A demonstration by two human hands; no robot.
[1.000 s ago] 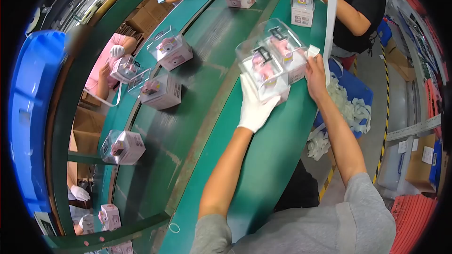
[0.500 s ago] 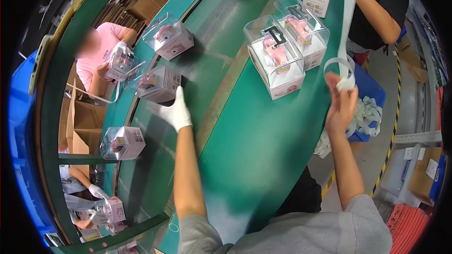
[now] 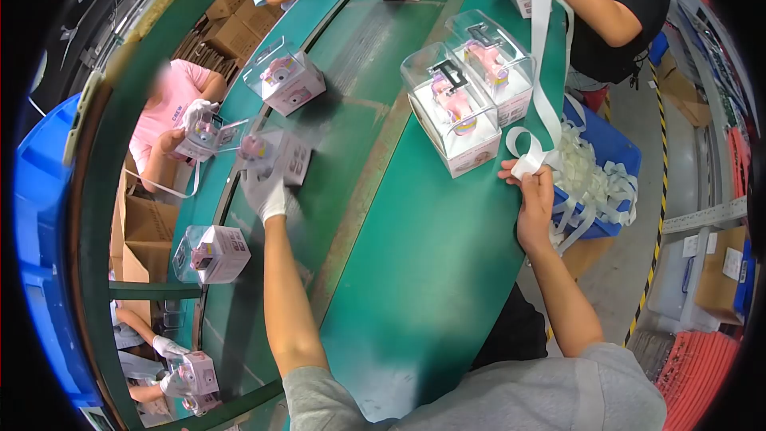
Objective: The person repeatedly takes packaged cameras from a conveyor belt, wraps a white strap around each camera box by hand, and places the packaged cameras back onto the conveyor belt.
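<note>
I had the gloved left hand (image 3: 267,193) at one box (image 3: 296,158) on the conveyor belt (image 3: 339,156); through the blur I couldn't tell whether its fingers had closed. That box looked white with printed sides, a pink toy showing at its clear cover. On the ledge right of the belt I counted two similar boxes (image 3: 468,158), side by side, each with one black piece. Farther right of the belt, the bare right hand (image 3: 533,187) pinched one white strap (image 3: 528,164) beside its loop.
</note>
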